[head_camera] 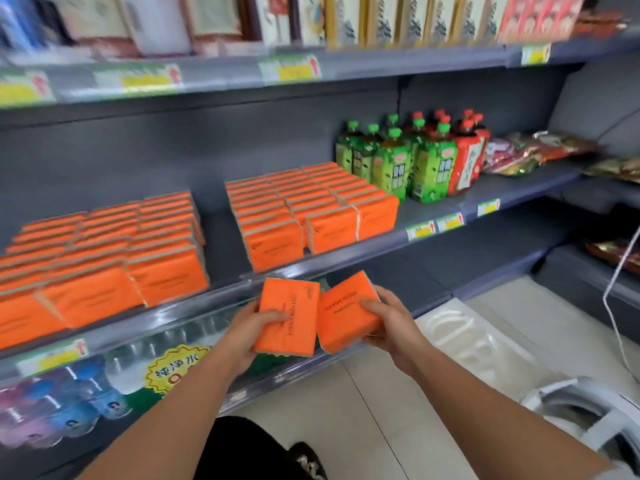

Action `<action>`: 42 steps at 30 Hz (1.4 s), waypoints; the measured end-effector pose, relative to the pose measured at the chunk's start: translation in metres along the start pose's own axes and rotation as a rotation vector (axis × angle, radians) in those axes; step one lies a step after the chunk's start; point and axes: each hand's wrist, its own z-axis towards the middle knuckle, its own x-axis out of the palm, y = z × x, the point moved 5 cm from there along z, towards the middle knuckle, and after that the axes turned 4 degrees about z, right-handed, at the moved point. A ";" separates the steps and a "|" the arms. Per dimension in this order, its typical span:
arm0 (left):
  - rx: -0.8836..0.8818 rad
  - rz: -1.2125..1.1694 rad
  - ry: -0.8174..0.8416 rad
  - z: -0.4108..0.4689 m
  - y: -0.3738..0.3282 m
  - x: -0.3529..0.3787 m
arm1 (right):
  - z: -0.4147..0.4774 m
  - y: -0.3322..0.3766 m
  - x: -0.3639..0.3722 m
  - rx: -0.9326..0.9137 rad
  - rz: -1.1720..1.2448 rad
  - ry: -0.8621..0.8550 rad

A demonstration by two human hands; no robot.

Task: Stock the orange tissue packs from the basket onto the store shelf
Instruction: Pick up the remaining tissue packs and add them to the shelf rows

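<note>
My left hand (249, 327) grips one orange tissue pack (294, 327) by its left edge. My right hand (391, 320) grips a second orange tissue pack (341, 320), tilted, its edge touching the first. Both packs hang just below the front edge of the middle shelf (363, 252). On that shelf stand two blocks of orange tissue packs, one at the left (104, 258) and one in the middle (311, 209), with a gap between them. A white basket (585, 407) shows at the lower right, partly cut off.
Green and red drink pouches (415, 161) stand right of the tissue blocks, with snack bags (519, 154) beyond. Bottled water packs (69, 403) fill the lower shelf. Boxed goods line the top shelf (346, 60). Tiled floor (363, 410) lies below.
</note>
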 end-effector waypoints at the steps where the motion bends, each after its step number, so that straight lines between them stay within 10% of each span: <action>1: 0.036 -0.037 -0.016 -0.004 -0.009 -0.011 | -0.001 0.007 0.011 -0.014 0.012 0.020; 27: 0.038 0.127 0.058 -0.090 -0.054 -0.183 | -0.010 0.056 0.178 -0.209 -0.242 0.269; 42: 0.242 0.111 -0.287 -0.148 -0.047 -0.326 | -0.018 0.019 0.351 -0.527 -0.682 0.495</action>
